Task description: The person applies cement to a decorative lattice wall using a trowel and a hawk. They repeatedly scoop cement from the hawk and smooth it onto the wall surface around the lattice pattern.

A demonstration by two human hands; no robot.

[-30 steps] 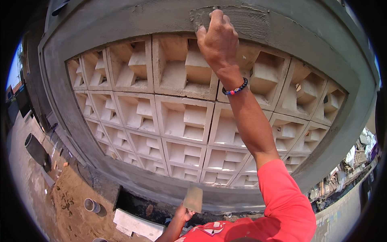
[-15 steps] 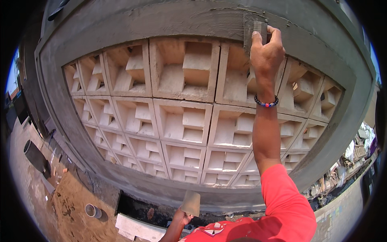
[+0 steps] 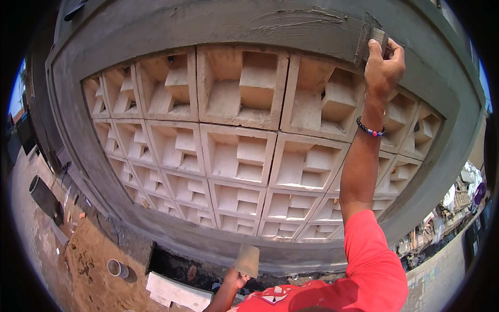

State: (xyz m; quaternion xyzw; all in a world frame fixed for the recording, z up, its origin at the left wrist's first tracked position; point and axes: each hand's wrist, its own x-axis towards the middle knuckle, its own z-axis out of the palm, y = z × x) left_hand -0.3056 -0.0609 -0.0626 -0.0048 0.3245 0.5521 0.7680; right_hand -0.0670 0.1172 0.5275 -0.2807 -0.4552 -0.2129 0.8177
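Observation:
My right hand (image 3: 383, 67), arm stretched up, grips the block handle of a plastering float (image 3: 367, 37). The float's flat face lies against the grey mortar band (image 3: 228, 25) above a wall of pale openwork blocks (image 3: 285, 122). Ridges and smears of wet mortar show left of the float. Low down near my body, my left hand (image 3: 236, 279) holds a flat, tan-grey trowel (image 3: 247, 260) with its blade tilted up. The trowel is apart from the wall, and its handle is mostly hidden in my fingers.
Below the wall runs a dark ditch (image 3: 174, 268) with a white slab (image 3: 179, 292) beside it. At lower left are a sand pile (image 3: 91, 260), a bucket (image 3: 118, 268) and a dark cylindrical container (image 3: 44, 196). Rubble (image 3: 442, 218) lines the lower right.
My right hand has slid the float to the right along the mortar band, and the float has tilted. My left hand and the trowel stay in nearly the same place.

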